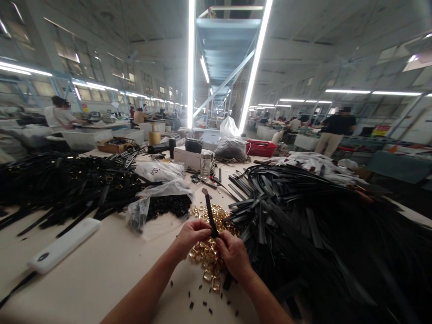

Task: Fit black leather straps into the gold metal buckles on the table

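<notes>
Both hands meet over a heap of gold buckles [214, 281] on the pale table. My left hand [194, 234] pinches a black strap [209, 209] between thumb and fingers. From the other side my right hand [234, 254] grips the same strap near its lower end. The strap's far end points up and away from me. Whether a buckle sits on the part between my fingers is hidden. Several small black pieces [191, 305] lie scattered in front of the buckles. A clear bag [141, 204] with small black parts rests beyond my left hand.
A big pile of black straps [303, 211] covers the right side. More straps with gold fittings [77, 180] lie at left, behind a white corded device [64, 247]. A glass jar [205, 165], a white box [185, 158] and a red basket [261, 147] stand farther back. Co-workers are in the distance.
</notes>
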Available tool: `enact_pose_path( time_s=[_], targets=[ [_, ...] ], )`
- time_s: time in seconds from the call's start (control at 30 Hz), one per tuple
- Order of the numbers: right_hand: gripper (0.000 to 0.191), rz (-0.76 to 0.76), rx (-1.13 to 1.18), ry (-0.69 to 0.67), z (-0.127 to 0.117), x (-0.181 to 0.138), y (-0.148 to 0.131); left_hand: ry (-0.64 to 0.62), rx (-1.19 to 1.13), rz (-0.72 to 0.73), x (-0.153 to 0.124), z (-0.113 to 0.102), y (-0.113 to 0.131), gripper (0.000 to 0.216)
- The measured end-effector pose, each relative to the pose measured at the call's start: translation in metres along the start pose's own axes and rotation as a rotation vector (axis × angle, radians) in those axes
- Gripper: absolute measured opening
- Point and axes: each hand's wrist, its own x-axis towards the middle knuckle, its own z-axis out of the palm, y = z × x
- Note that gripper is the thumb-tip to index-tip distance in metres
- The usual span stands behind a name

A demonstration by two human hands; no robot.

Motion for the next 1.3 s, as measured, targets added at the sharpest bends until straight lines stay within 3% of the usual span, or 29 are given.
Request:
enact_pose_path(
  time_s=[0.3,0.7,0.83,1.0,1.3],
  targets=[
    [0.023,0.039,0.137,-0.067,-0.002,0.001,0.002,-0.052,0.097,0.083,0.003,-0.001,-0.006,0.025],
    [0.021,0.026,-0.207,-0.018,-0.002,0.001,0.003,-0.016,0.208,0.179,0.003,0.001,-0.016,0.023],
    [0.021,-0.004,-0.079,-0.056,-0.004,0.002,0.002,-0.033,0.152,0.067,0.001,0.001,-0.009,0.026],
    [0.023,0.071,0.155,-0.098,-0.003,0.002,0.003,-0.067,0.091,0.016,0.001,0.000,-0.009,0.027],
    [0.022,0.015,-0.104,-0.081,-0.006,0.002,-0.005,0.003,0.428,0.224,0.004,-0.003,-0.018,0.019]
  ],
)
